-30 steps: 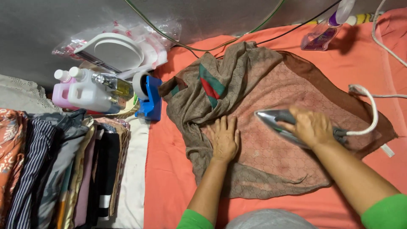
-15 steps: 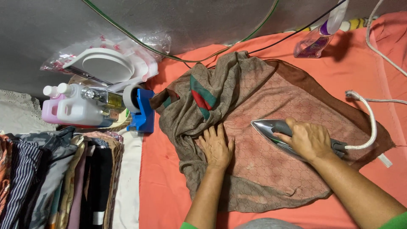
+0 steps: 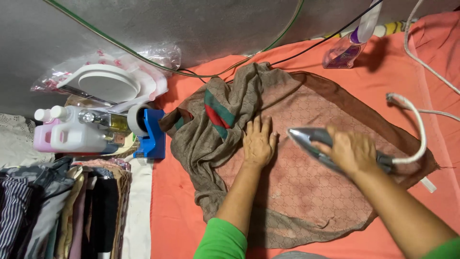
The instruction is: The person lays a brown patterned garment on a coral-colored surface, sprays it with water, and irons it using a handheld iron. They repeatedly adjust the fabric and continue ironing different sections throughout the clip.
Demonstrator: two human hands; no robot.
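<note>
A thin brown patterned scarf [image 3: 297,187] with a green and red stripe lies spread on the orange ironing surface [image 3: 172,211], bunched up at its left side. My left hand [image 3: 258,141] presses flat on the cloth near the bunched part, fingers apart. My right hand [image 3: 349,151] grips the handle of a silver iron [image 3: 311,141] that rests on the scarf, its tip pointing left toward my left hand. A white cord [image 3: 417,129] loops from the iron's rear to the right.
A spray bottle [image 3: 350,45] stands at the back. Left of the surface are a blue tape dispenser [image 3: 151,134], white and pink bottles [image 3: 72,136], a white round lid in plastic [image 3: 108,84] and a stack of folded clothes [image 3: 62,211]. Cables run along the grey wall.
My left hand has slid up the scarf toward the striped bunch. The iron has stayed on the cloth, shifting only slightly with my right hand.
</note>
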